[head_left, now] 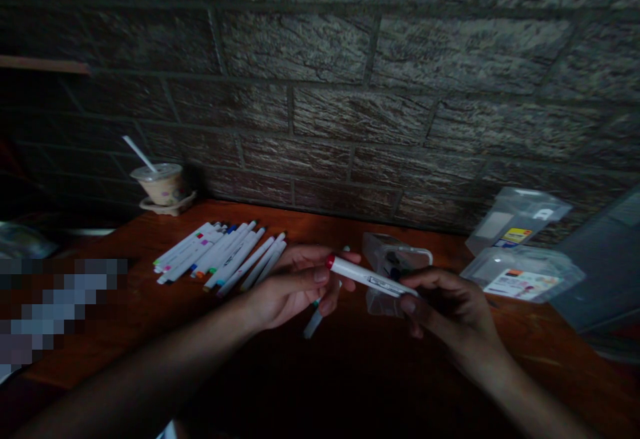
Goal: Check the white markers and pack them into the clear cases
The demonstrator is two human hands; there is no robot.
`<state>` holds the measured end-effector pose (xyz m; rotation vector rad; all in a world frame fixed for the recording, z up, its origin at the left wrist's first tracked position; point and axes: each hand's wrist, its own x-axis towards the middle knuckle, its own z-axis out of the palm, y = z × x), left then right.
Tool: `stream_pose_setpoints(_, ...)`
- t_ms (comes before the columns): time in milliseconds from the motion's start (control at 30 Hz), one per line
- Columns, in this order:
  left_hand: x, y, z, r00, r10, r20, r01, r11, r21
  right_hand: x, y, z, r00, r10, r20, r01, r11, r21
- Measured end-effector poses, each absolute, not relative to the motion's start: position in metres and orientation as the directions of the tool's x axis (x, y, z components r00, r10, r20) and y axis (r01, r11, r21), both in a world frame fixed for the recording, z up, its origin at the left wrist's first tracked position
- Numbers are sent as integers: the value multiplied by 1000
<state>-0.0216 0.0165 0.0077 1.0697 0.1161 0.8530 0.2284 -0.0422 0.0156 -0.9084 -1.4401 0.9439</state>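
A white marker (370, 277) with a red end is held up in front of me, slightly tilted, its red end to the left. My right hand (450, 305) pinches its other end between thumb and fingers. At the red end are the thumb and curled fingers of my left hand (303, 285). Partly hidden behind the left fingers is another marker (314, 324); whether it lies on the table or touches the hand, I cannot tell. Left of that hand, several white markers (235, 255) with coloured ends lie side by side on the wooden table (320, 219).
An open clear plastic case (373, 252) stands behind my right hand. Two more clear containers, an upright one (517, 219) and a labelled one (525, 275), are at the right. A drink cup (160, 185) with a straw sits back left, before a brick wall (330, 45).
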Motion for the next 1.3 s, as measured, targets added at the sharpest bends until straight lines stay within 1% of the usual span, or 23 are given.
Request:
stream_pose_setpoints(233,-22,16,9,676,679,286,-555,214,804,226,-44,17,-115,916,384,67,393,-917)
stream_pose_setpoints(467,-21,15,10,661,700,269,-553,212,806,225,-44,17,-148,918,369,68,382,-922)
stream_pose_setpoints(567,-19,14,11,646,714,270,-552,193,811,225,-45,18,-154,923,352,73,365,-928)
stream_pose_setpoints(800,-17,12,13,614,748,251,-537,164,827,227,-44,16,-196,902,383,96,407,-908)
stream_pose_setpoints(1167,-13,11,17,552,799,239,-489,78,869,228,-45,11,-264,887,380,135,424,-896)
stream_pose_setpoints(1300,-13,13,12,543,804,242,-451,36,892,226,-44,12,-311,891,331,142,388,-911)
